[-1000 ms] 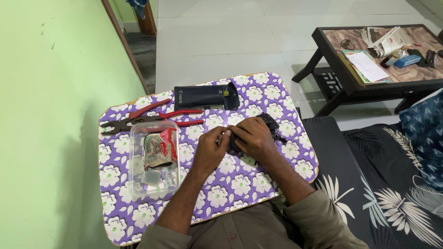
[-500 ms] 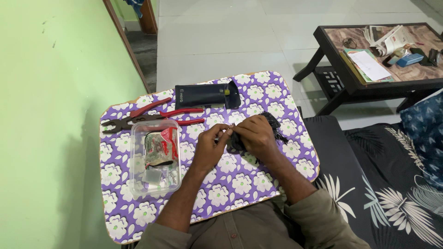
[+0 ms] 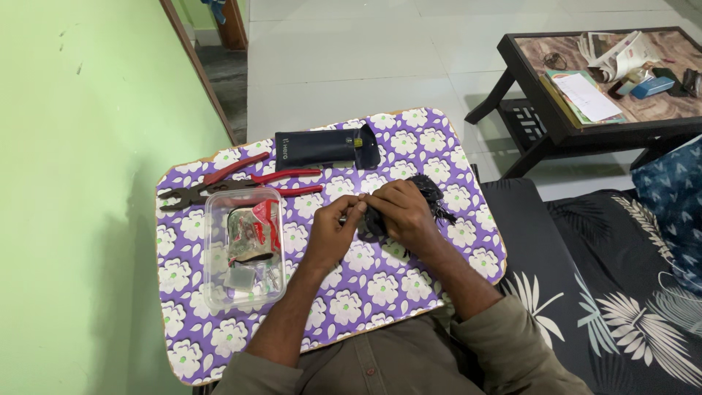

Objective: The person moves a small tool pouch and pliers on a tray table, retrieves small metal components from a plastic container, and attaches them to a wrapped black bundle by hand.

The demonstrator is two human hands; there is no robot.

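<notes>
An olive-green buttoned shirt is worn, its sleeves rolled above the elbows; the left hand (image 3: 330, 232) and right hand (image 3: 398, 212) are bare.

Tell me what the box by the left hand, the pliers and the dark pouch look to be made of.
Box: clear, glossy plastic; its contents show through.
Pliers: dull grey metal jaws, with red handles that look plastic- or rubber-coated.
Pouch: black and matte, probably fabric or faux leather; the look leaves it open.
</notes>
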